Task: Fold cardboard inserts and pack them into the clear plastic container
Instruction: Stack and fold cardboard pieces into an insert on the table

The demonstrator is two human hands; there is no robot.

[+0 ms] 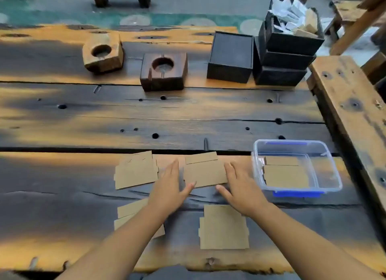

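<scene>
A brown cardboard insert (205,172) lies flat on the wooden table between my two hands. My left hand (170,187) rests at its left edge and my right hand (240,187) at its right edge, fingers straight and apart, thumbs near its front edge. Neither hand grips it. The clear plastic container (325,154) with blue clips stands to the right and holds a folded insert (286,174). More flat inserts lie at the left (135,171), under my left forearm (129,213) and near the front edge (224,227).
Two wooden blocks with round holes (103,53) (164,70) sit at the back. A black box (230,57) and a stack of black boxes (286,56) holding paper scraps stand at the back right. A wooden beam (351,104) borders the table's right side.
</scene>
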